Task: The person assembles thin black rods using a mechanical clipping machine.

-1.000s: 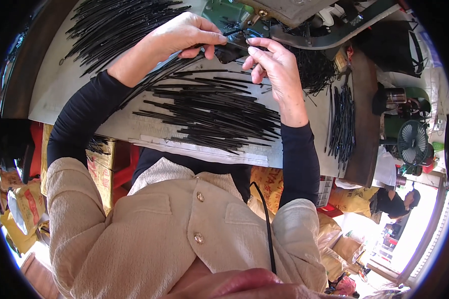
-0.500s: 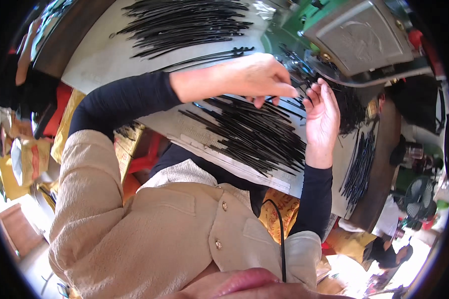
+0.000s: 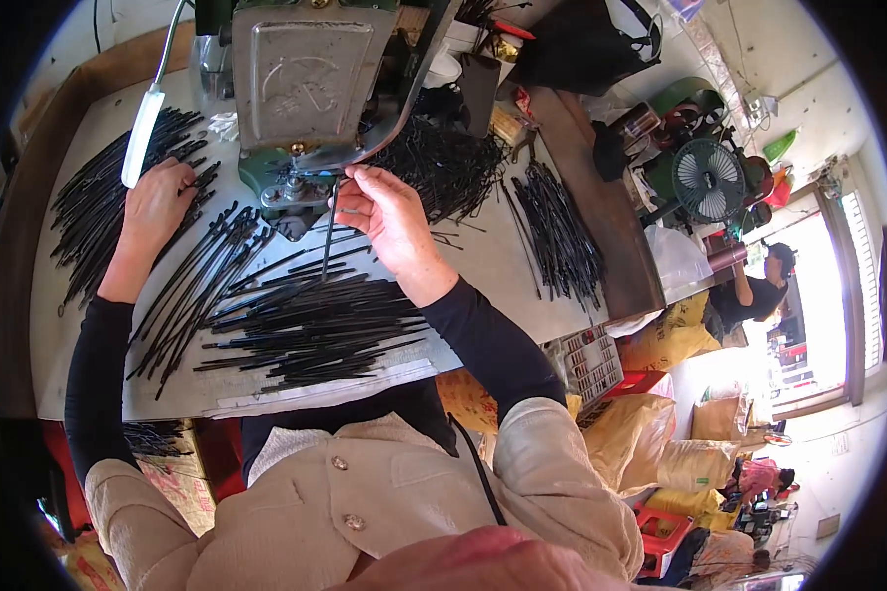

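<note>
My right hand [image 3: 389,219] pinches the upper end of a thin black strip [image 3: 331,231] between thumb and fingers. That strip hangs down in front of the small metal head [image 3: 294,192] of a green and grey bench machine [image 3: 310,79]. On the far left, my left hand [image 3: 158,202] rests on a pile of long black strips [image 3: 94,212]. Its fingers are curled, and what they grip is hidden. A looser row of black strips with knobbed ends [image 3: 202,281] lies between that pile and a front pile of plain black strips [image 3: 315,330].
A tangled heap of black strips [image 3: 443,163] lies right of the machine, and another bundle [image 3: 559,231] near the table's right edge. A white lamp [image 3: 143,138] hangs over the left pile. A fan [image 3: 708,182] and yellow sacks [image 3: 675,335] stand to the right, where other people sit.
My left hand has moved away from my right hand, leftward to the far-left pile. My right hand now holds a strip at the machine head. The whole view has swung toward the right.
</note>
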`<state>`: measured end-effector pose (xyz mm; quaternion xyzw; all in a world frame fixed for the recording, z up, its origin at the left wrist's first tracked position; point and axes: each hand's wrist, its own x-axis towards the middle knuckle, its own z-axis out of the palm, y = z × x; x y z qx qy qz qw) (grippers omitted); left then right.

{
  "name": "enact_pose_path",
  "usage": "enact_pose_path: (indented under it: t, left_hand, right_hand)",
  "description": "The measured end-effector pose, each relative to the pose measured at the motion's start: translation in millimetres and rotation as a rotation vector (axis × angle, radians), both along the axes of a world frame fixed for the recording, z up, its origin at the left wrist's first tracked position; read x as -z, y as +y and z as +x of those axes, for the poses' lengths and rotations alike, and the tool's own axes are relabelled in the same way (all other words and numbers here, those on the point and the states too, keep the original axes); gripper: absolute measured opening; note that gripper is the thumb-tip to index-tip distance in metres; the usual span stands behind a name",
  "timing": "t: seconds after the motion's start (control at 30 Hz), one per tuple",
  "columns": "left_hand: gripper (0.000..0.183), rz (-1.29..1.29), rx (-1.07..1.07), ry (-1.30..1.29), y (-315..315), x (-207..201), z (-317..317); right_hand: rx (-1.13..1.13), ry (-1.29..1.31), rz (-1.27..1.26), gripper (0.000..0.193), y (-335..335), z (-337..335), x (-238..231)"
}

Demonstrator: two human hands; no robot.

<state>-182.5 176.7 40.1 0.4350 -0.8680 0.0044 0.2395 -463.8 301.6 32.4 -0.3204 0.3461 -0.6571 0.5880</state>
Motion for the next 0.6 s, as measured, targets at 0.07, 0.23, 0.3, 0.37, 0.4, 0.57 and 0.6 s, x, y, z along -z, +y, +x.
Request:
enact_pose_path:
  t: [0.07,0.23,0.3,0.37,0.4,0.57,0.6]
  left_hand:
    - [0.013,-0.07,0.006,0.014,-7,13,7]
    - [0.012,-0.096,0.028,-0.015,-8,2,-3]
    - [0.012,-0.146,0.089,-0.003,-7,0,-7]
    - [0.014,-0.178,0.099,0.001,-6,-4,-9]
    - [0.016,-0.2,0.131,-0.069,-6,-7,-9]
    - [0.023,-0.373,0.293,-0.164,0,-11,-19]
    - [0.023,-0.42,0.328,-0.19,-1,-12,-17]
  right_hand:
    - [-0.016,-0.009,0.008,0.021,-2,1,1]
    - [-0.057,-0.017,0.013,0.021,-4,-2,1]
    - [-0.087,-0.001,0.033,0.021,-2,0,-1]
    - [-0.13,0.021,0.043,0.022,-2,2,-6]
    - [-0.16,0.057,0.065,0.022,-2,4,-8]
    - [-0.219,0.126,0.111,0.023,5,10,-12]
    - [-0.233,0.135,0.116,0.023,4,11,-12]
